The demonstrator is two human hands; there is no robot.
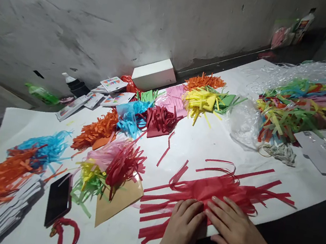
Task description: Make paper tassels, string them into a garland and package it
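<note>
A red sheet of paper [217, 188] cut into long fringed strips lies flat on the white table [196, 144] near its front edge. My left hand [181, 228] rests palm down on the sheet's near left part, fingers together. My right hand [234, 228] presses flat beside it on the sheet's middle, fingers spread slightly and pointing left. Both hands touch the paper and grip nothing.
Piles of fringed paper in orange [98, 130], blue, pink, yellow [201, 101] and green cover the table. A black phone [58, 199], a brown envelope [117, 201], a white box [154, 73] and a plastic bag of strips [302, 103] lie around.
</note>
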